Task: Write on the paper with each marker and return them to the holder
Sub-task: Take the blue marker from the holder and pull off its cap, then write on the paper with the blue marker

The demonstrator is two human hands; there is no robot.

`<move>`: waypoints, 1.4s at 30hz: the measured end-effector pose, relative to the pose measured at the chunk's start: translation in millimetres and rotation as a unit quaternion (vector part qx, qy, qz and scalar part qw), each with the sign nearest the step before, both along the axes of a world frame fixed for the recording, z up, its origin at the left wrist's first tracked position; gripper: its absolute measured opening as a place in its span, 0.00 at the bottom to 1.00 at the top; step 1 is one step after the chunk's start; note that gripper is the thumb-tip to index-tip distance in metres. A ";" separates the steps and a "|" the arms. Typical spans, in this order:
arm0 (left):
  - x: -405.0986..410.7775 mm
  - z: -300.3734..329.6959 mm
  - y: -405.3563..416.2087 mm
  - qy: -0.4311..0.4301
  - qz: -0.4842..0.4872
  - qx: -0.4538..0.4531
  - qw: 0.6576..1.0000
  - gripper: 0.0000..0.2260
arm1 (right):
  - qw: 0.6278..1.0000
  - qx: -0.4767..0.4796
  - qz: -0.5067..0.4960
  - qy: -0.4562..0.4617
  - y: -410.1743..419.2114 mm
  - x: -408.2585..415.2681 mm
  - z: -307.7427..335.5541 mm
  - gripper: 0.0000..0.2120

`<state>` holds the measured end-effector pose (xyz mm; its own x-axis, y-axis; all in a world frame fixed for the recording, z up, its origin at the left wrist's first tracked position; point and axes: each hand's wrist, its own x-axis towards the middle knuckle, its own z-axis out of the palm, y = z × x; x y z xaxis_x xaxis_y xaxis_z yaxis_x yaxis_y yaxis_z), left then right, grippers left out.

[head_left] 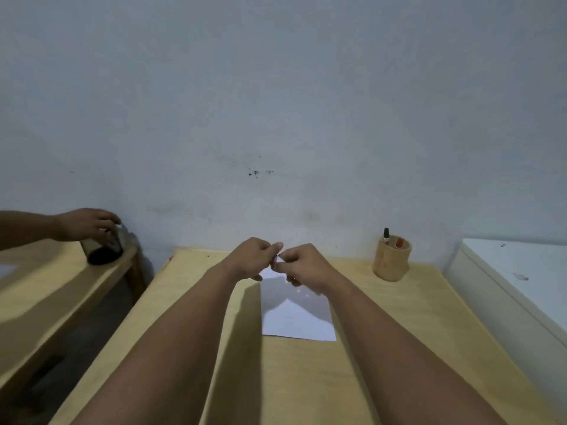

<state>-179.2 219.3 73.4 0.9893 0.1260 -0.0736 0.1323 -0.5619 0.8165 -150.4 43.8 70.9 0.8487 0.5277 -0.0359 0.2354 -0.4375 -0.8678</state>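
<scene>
Both hands [277,260] pinch something small above flat white paper [297,314].

The desk [399,348] is pale wood with a smooth matt finish. The paper [297,320] is plain white and matt. The holder [391,262] looks wooden.

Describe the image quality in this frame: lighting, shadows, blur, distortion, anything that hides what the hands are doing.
Head view: dim, cool light; both forearms cast soft shadows across the white paper sheet; wide-angle bending curves the pale wooden table edges; left hand and right hand look slightly soft where they meet, so whatever small white thing they pinch is unclear; the round wooden holder stays legible.
</scene>
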 end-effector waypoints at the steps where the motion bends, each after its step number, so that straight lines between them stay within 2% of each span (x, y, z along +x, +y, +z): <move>1: -4.1 -0.8 8.1 0.005 0.004 0.000 1.000 0.21 | 1.000 0.001 0.011 0.000 7.0 -1.7 2.0 0.13; 8: -11.2 8.7 36.8 0.029 -0.006 -0.009 1.000 0.19 | 0.998 0.014 0.050 0.044 23.7 0.4 7.4 0.05; 11: -3.8 9.3 29.7 0.032 -0.012 -0.013 0.999 0.17 | 0.999 -0.006 0.054 0.005 23.6 11.3 6.8 0.07; 14: 2.7 8.1 61.6 -0.001 0.093 -0.032 0.995 0.15 | 0.993 -0.098 0.024 -0.062 -7.5 31.7 -8.1 0.07; 16: 4.5 5.5 97.5 -0.021 0.148 0.043 0.988 0.17 | 0.992 -0.112 -0.020 -0.052 -43.1 46.2 -24.1 0.08; 18: 9.8 -1.5 106.3 -0.010 0.129 0.163 0.978 0.23 | 0.996 -0.066 -0.066 -0.003 -61.3 52.1 -35.8 0.03; 19: 15.1 -7.5 95.8 -0.002 0.107 0.210 0.972 0.24 | 0.996 -0.027 -0.083 0.028 -59.3 52.1 -38.4 0.06; 21: 29.0 -27.0 67.8 0.009 0.066 0.270 0.961 0.22 | 0.993 0.051 -0.092 0.062 -42.4 55.3 -41.9 0.10; 23: 35.3 -48.3 48.7 0.018 0.056 0.338 0.939 0.18 | 0.984 0.136 -0.086 0.082 -26.6 60.6 -42.6 0.08; 25: 36.4 -68.8 46.1 0.021 0.059 0.396 0.916 0.16 | 0.970 0.189 -0.093 0.118 -21.4 65.3 -40.6 0.04; 27: 35.9 -85.1 47.5 0.024 0.045 0.436 0.899 0.16 | 0.954 0.227 -0.107 0.162 -20.9 70.2 -41.5 0.07; 30: 33.8 -102.4 47.5 0.002 0.041 0.444 0.895 0.17 | 0.919 0.298 -0.139 0.215 -17.7 75.6 -49.1 0.09; 33: 31.6 -107.5 49.7 -0.014 0.056 0.410 0.910 0.18 | 0.873 0.363 -0.174 0.275 -11.7 77.6 -54.2 0.10; 36: 26.6 -108.2 52.4 -0.033 0.093 0.371 0.923 0.21 | 0.828 0.417 -0.166 0.335 -7.2 81.0 -58.3 0.16; 39: 16.1 -117.2 58.0 -0.122 0.146 0.370 0.909 0.24 | 0.838 0.420 -0.152 0.314 2.0 80.7 -62.3 0.10; 42: -4.4 -119.1 48.7 -0.193 0.155 0.372 0.895 0.26 | 0.876 0.375 -0.167 0.254 18.6 77.4 -62.8 0.03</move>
